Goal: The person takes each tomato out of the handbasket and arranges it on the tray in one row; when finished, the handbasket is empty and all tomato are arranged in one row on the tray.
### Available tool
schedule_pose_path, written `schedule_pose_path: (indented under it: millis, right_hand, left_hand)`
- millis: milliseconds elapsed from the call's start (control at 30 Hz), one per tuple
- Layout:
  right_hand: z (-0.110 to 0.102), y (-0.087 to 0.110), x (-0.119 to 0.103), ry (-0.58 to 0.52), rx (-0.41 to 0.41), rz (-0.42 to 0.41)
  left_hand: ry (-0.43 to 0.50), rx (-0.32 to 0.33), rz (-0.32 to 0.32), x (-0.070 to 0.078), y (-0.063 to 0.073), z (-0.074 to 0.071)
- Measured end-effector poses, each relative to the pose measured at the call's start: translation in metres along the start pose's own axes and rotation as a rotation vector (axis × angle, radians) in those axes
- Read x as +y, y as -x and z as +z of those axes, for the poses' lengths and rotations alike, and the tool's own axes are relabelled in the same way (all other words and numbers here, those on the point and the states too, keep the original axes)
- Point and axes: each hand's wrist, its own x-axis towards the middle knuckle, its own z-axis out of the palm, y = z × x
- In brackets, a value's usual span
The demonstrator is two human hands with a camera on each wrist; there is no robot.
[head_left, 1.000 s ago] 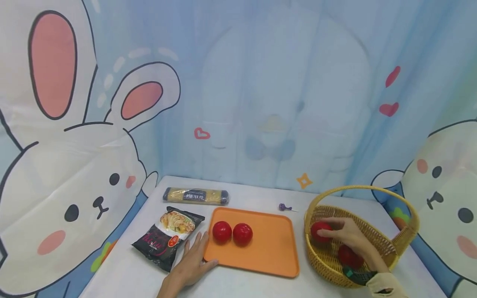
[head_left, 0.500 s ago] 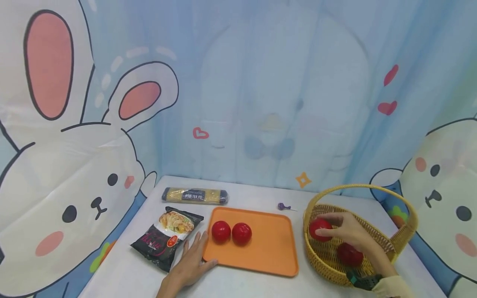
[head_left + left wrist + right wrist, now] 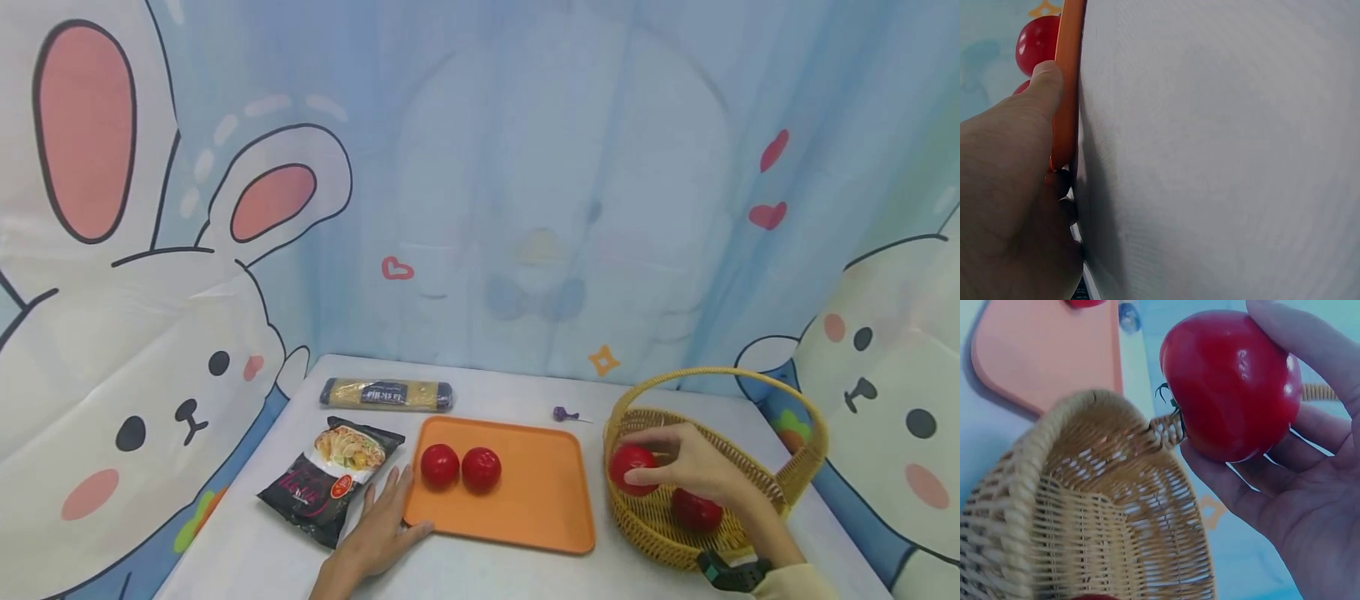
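My right hand (image 3: 693, 462) holds a red tomato (image 3: 633, 468) between thumb and fingers, over the left part of a wicker basket (image 3: 645, 533). Close up in the right wrist view, the tomato (image 3: 1232, 384) shows a green stem at one end. A darker red round fruit (image 3: 697, 510) lies in the basket below my hand. At the left edge of the orange tray (image 3: 532, 500) rests my left hand (image 3: 375, 533), fingers extended and thumb along the near corner. Two red fruits that look like tomatoes, one left (image 3: 439, 466) and one right (image 3: 481, 470), sit side by side on the tray.
Left of the tray lies a black food bag (image 3: 330, 479). Behind it is a long pack of pasta (image 3: 386, 395). A small purple lollipop (image 3: 568, 414) lies behind the tray. The basket's tall handle (image 3: 712, 372) arches over its opening, and a cartoon curtain (image 3: 480, 167) hangs behind the table.
My right hand has lifted the tomato up from inside the basket and slightly left. The left hand stays at the tray's edge. The whole view has shifted slightly.
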Motion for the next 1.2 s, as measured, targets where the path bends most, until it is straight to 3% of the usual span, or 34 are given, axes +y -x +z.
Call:
schedule_pose_path:
  millis: [200, 667, 967, 1200]
  right_hand:
    - [0.011, -0.001, -0.011, -0.017, -0.013, -0.11]
    - [0.041, -0.021, -0.026, -0.139, -0.046, -0.227]
    - [0.069, -0.041, -0.028, -0.16, -0.044, -0.206]
    - [0.094, -0.053, -0.026, -0.157, -0.033, -0.139]
  left_hand:
    - [-0.015, 0.008, -0.011, -0.002, 0.0, 0.0]
    - [0.002, -0.005, -0.024, 0.0, 0.002, -0.001]
    - [0.003, 0.002, -0.027, -0.002, 0.002, -0.001]
    - [0.012, -0.004, -0.026, 0.001, 0.0, 0.0]
